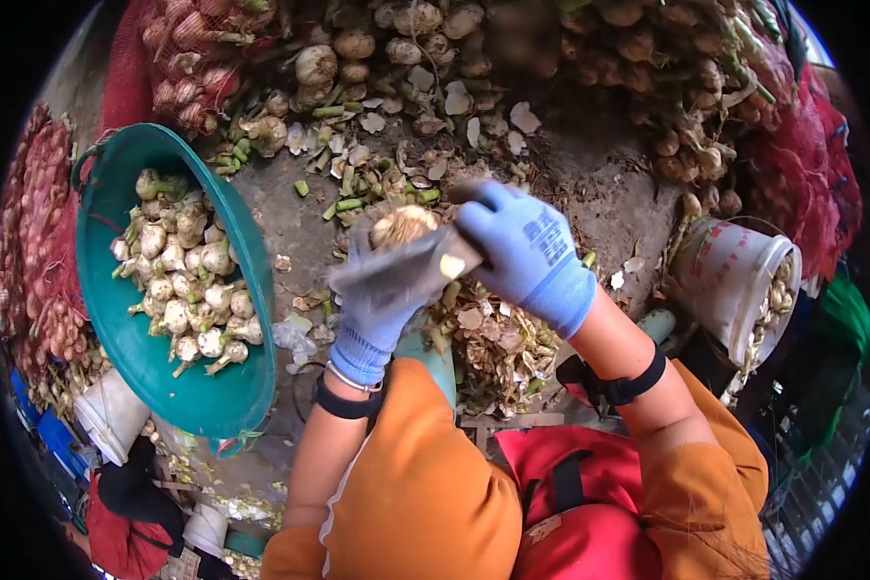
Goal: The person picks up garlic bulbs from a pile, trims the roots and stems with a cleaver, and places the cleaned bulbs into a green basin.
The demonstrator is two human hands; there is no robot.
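Observation:
Both hands wear blue knitted gloves. My left hand (379, 314) is closed around a garlic bulb (403, 226), whose root side faces up. In my right hand (524, 246) is the handle of a knife (387, 268). Its broad blade, smeared by motion, crosses in front of my left hand just below the bulb and hides part of the left fingers. Under the hands lies a heap of dry garlic skins and trimmings (501, 348). Cut green stem pieces (348, 205) are strewn on the ground beyond the bulb.
To the left, a tilted green basin (251, 232) holds trimmed garlic bulbs (188, 261). Untrimmed garlic (638, 48) is piled at the back. Red net sacks (48, 232) stand at the sides. A white bucket (720, 280) leans at right. Another person (130, 522) is at lower left.

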